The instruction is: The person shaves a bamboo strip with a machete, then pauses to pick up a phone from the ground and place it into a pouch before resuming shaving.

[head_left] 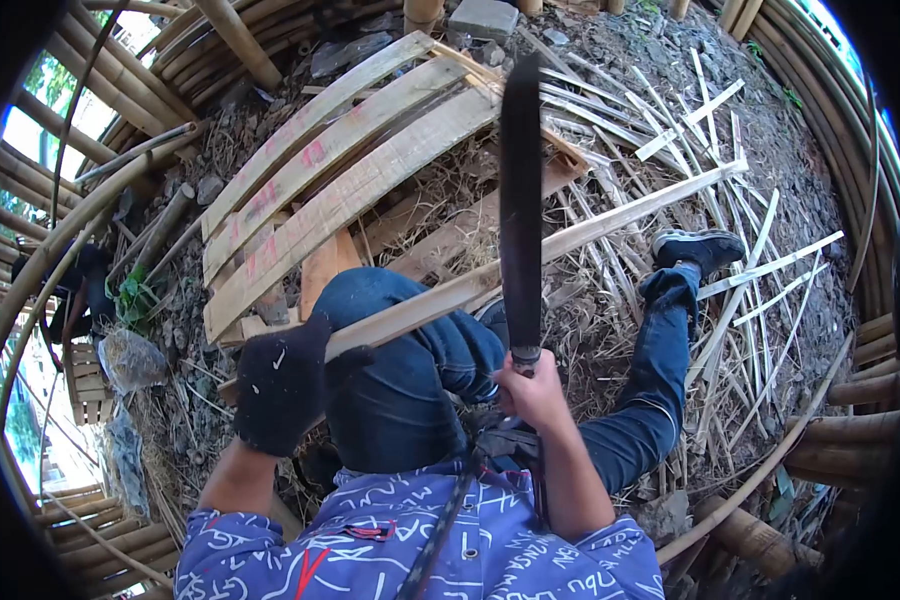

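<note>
My left hand (pixel 282 385), in a black glove, is wrapped round a long pale wooden strip (pixel 610 228) near its lower left end. That strip slants up to the right across my bent knee. Bare and closed, my right hand (pixel 532 388) grips the handle of a large dark machete (pixel 521 210). The broad blade points away from me and passes in front of the strip in this view; whether they touch I cannot tell. Beyond my left hand lies a slatted wooden pallet (pixel 370 185) with pink marks on its boards.
Thin split strips (pixel 760 270) are scattered over the soil at the right, around my outstretched foot (pixel 697 250). Bamboo poles (pixel 855 430) enclose both sides. A grey block (pixel 483 18) sits at the back. Another person (pixel 92 290) is partly visible at the far left.
</note>
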### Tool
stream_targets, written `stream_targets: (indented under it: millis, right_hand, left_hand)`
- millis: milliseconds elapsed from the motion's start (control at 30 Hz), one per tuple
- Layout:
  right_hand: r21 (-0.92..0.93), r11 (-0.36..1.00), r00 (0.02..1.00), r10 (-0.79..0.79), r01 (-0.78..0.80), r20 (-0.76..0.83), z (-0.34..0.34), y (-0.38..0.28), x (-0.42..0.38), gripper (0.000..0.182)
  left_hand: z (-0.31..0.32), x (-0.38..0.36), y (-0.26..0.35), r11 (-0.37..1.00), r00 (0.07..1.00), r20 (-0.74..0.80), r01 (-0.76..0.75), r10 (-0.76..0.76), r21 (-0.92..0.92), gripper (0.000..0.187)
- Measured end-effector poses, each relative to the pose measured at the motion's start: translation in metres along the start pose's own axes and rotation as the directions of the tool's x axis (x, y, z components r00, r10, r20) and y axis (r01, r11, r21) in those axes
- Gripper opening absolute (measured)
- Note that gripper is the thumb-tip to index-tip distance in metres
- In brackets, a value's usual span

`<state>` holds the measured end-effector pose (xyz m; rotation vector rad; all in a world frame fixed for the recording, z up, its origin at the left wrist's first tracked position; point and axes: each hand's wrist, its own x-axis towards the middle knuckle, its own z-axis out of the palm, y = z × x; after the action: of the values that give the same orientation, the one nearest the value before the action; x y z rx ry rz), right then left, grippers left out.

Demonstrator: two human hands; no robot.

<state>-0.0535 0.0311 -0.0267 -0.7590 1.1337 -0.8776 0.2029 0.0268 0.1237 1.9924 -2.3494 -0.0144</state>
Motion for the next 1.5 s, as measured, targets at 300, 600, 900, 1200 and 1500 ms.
stream_targets:
  millis: [300, 600, 900, 1200, 1500]
  right_hand:
    - [-0.089, 0.995, 0.999, 0.045, -0.043, 0.020, -0.017, -0.012, -0.007, 0.018]
    - [-0.193, 0.975, 0.990, 0.123, -0.107, 0.073, -0.027, -0.026, -0.014, 0.014]
    - [-0.201, 0.973, 0.993, 0.116, -0.116, -0.012, -0.029, -0.027, -0.009, 0.014]
    - [-0.128, 0.982, 0.990, 0.140, -0.141, -0.011, -0.022, -0.027, -0.011, 0.016]
    - [-0.101, 0.992, 0.997, 0.074, -0.075, -0.018, -0.015, -0.012, -0.016, 0.013]
  left_hand:
    - [0.020, -0.005, -0.008, 0.982, 0.916, -0.355, -0.180, 0.185, 0.048, 0.043]
    - [0.013, -0.001, -0.006, 0.997, 0.989, -0.125, -0.080, 0.077, -0.021, 0.041]
    - [0.009, -0.002, -0.002, 0.996, 0.990, -0.114, -0.085, 0.084, 0.002, 0.042]
    - [0.005, -0.002, -0.001, 0.998, 0.997, -0.042, -0.066, 0.066, -0.002, 0.045]
    - [0.002, -0.001, 0.007, 0.999, 0.996, -0.078, -0.036, 0.035, -0.013, 0.041]
